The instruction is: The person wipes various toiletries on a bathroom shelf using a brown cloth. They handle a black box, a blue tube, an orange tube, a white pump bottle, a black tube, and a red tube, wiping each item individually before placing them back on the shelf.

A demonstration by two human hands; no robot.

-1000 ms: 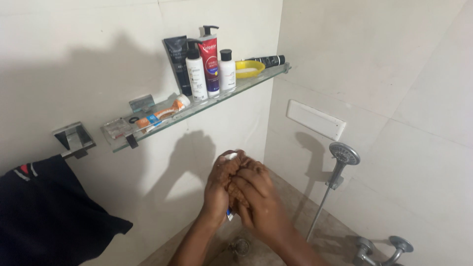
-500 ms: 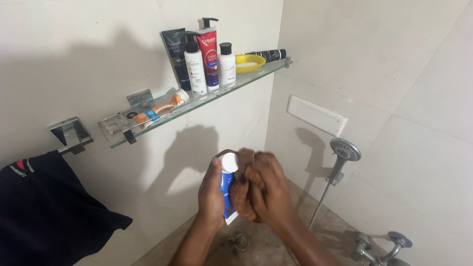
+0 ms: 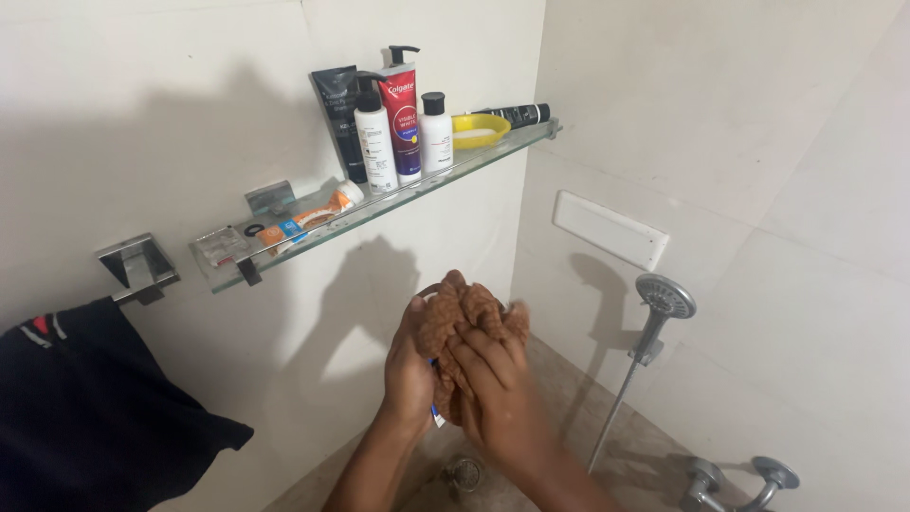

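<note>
Gripping a blue tube (image 3: 435,413) upright, my left hand (image 3: 409,365) steadies it so my right hand (image 3: 488,384), at its 3 o'clock, clamps a brown cloth (image 3: 464,318) around it.

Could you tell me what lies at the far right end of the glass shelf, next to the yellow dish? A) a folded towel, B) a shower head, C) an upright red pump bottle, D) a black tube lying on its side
D: a black tube lies on its side at the right end of the glass shelf, just beyond the yellow dish.
</note>
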